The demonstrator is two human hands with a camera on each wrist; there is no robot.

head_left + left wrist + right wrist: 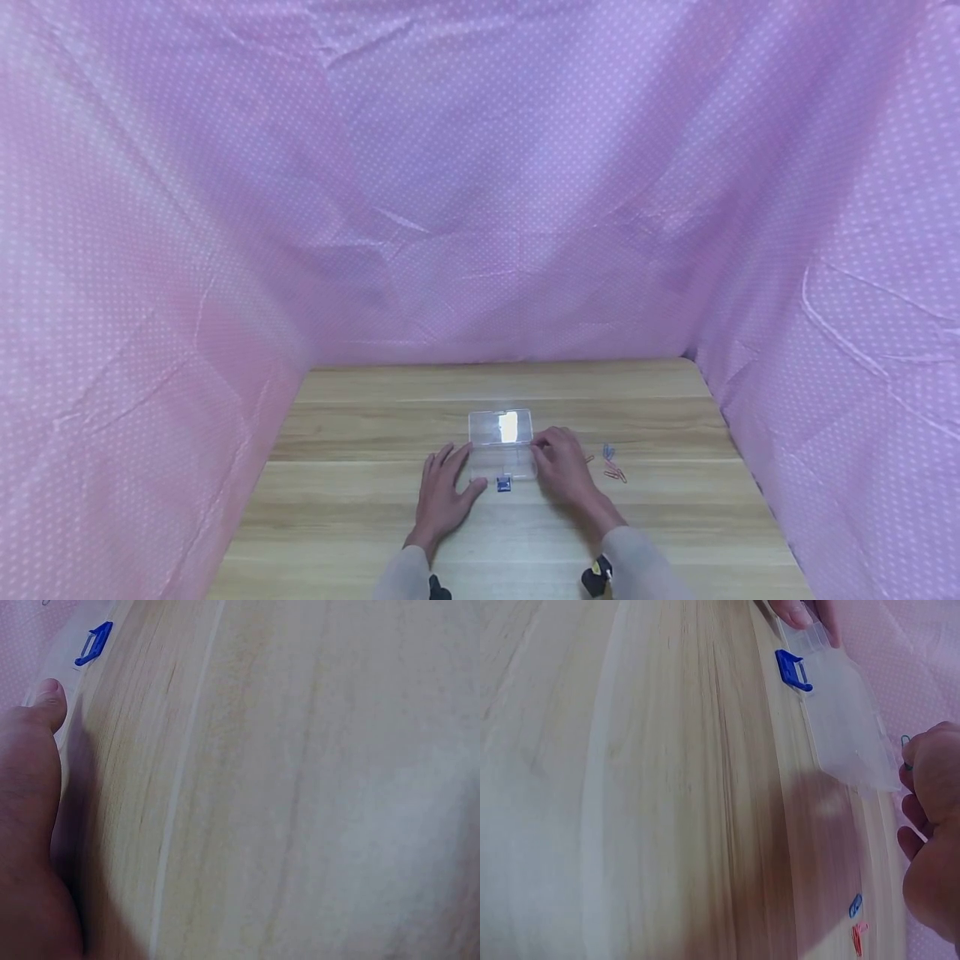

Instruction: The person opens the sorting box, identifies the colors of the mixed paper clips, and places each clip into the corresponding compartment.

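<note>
A clear plastic box stands on the table, its transparent lid swung back and a blue latch on its near side. At the box's left end is my left hand, fingers extended and thumb tip by the near corner. Between thumb and fingers, my right hand pinches a blue-green paper clip at the box's right end, as the right wrist view shows. Right of that hand lie several loose paper clips, blue ones and red ones.
The wooden table reaches back to a pink dotted cloth, which hangs behind it and along both sides. Both forearms come in from the near edge, with black wrist devices under the sleeves.
</note>
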